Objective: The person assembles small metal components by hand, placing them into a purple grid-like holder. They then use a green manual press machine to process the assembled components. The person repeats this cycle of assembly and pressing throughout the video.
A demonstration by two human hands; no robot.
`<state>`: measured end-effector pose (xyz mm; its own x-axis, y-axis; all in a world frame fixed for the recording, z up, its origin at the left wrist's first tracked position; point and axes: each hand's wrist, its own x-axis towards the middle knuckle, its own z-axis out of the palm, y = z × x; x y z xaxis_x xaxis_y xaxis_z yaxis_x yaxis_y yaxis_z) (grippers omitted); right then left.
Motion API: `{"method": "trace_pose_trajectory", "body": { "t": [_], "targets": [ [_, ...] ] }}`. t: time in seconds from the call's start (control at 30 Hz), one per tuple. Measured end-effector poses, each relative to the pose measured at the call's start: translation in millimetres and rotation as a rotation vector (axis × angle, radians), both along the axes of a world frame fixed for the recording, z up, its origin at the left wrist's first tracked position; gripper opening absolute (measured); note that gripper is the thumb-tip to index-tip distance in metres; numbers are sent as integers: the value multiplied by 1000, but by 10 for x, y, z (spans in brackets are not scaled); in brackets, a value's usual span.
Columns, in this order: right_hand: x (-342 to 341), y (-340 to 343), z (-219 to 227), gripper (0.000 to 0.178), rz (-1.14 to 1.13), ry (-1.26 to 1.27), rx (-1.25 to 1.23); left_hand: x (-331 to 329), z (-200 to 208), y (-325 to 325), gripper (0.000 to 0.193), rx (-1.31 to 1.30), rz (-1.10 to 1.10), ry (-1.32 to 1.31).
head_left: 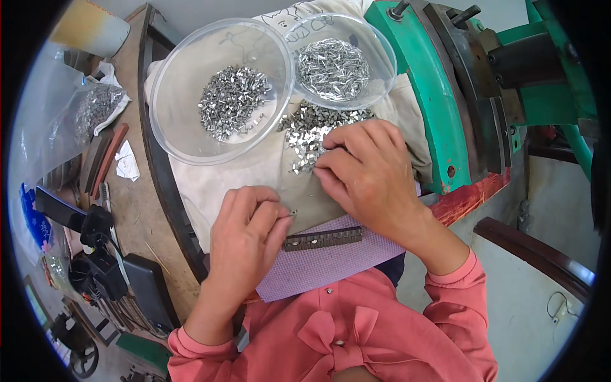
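My left hand (247, 234) pinches one tiny silver metal piece (293, 212) between thumb and forefinger, just above a dark slotted metal strip (323, 238) lying on a purple checked cloth (318, 264). My right hand (369, 175) rests with its fingertips on a loose heap of small silver metal pieces (309, 130) spread on a beige cloth (254, 169). Whether those fingers hold a piece is hidden. Two clear plastic bowls stand beyond the heap: a large one (191, 63) and a smaller one (375, 44), each with several of the same pieces.
A green metal machine (439, 108) with a red base stands at the right. A clear bag of metal pieces (95, 108) lies at the left on a wooden bench (137, 204), near a black device with cables (95, 254). A dark curved chair arm (541, 258) sits lower right.
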<state>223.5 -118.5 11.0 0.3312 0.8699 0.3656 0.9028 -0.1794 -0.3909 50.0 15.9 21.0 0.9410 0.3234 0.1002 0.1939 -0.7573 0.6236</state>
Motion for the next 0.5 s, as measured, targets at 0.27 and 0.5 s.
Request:
{"method": "trace_pose_trajectory", "body": {
  "t": [0.27, 0.5],
  "targets": [
    [-29, 28, 11, 18, -57, 7, -27, 31, 3, 75, 27, -4, -125, 54],
    [21, -55, 23, 11, -60, 189, 15, 59, -65, 106, 19, -3, -94, -10]
  ]
}}
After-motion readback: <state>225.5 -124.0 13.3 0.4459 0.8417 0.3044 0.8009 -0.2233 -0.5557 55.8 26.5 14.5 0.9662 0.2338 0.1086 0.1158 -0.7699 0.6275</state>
